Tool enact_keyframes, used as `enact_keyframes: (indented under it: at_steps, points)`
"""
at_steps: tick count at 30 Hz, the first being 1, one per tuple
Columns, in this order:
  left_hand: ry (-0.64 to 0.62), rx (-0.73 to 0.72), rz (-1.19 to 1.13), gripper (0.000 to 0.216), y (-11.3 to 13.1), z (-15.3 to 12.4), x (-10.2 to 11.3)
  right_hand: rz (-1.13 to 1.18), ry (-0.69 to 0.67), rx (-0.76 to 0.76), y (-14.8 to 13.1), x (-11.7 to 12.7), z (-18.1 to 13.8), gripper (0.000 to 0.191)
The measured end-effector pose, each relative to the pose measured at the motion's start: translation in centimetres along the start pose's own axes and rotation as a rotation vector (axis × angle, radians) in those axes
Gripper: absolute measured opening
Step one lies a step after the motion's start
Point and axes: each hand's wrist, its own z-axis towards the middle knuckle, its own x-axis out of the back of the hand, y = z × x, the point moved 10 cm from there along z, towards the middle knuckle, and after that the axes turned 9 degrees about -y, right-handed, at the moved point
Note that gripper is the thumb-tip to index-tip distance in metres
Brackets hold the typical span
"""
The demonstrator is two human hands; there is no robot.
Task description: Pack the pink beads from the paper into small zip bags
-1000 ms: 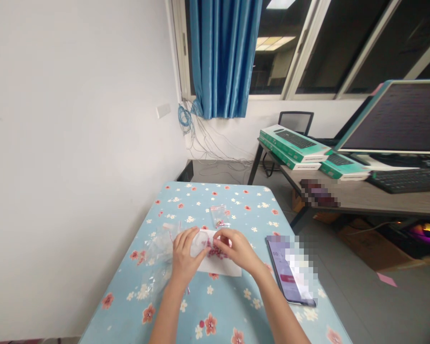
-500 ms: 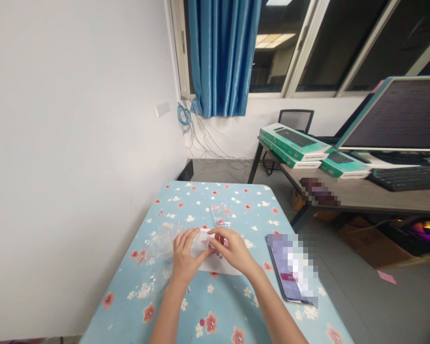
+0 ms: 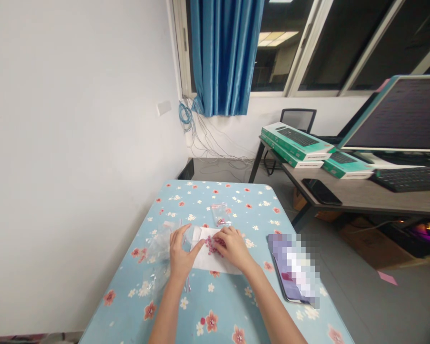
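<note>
The handling of the pink-red beads [image 3: 210, 244] is judged unfinished: a loose heap is left uncovered on the white paper [image 3: 211, 263], in the middle of the flowered desk [image 3: 236, 306], while some reddish pieces are already contained in the small clear bag [image 3: 219, 210] beyond it, towards the far edge. The heap is partly covered by the right hand [image 3: 232, 246], whose fingers are curled down onto it; whether a bead is pinched cannot be told. The left hand [image 3: 182, 253] is held with thumb and fingers spread apart at the paper's left end, where something translucent is seen between them.

One sheet of paper, one small bag and one phone [image 3: 290, 282], laid near the right edge, are counted. At least two crumpled clear bags [image 3: 161, 243] are seen towards the left edge, overlapped. The beads are too small and too hidden to be counted.
</note>
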Motion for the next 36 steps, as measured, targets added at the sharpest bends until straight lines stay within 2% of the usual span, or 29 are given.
enact_keyframes:
  at_steps: [4,17,30,33,36]
  points:
    - [0.005,-0.008,0.005,0.044,-0.1,0.0,-0.1,-0.023,0.060,-0.040,0.5,-0.3,0.0,0.022]
    - [-0.007,-0.009,-0.015,0.043,-0.1,0.0,-0.5,-0.032,0.008,0.025,0.0,-1.7,2.3,0.023]
    - [-0.025,-0.061,0.033,0.046,0.5,-0.1,-1.1,-0.046,-0.037,0.044,0.1,-1.0,3.0,0.014]
    - [-0.034,-0.087,0.044,0.047,0.9,-0.2,-1.3,-0.017,0.010,0.039,0.4,-0.2,2.9,0.012]
    - [-0.047,-0.103,0.045,0.049,1.2,-0.3,-1.5,0.097,0.098,0.045,0.4,1.9,2.5,0.013]
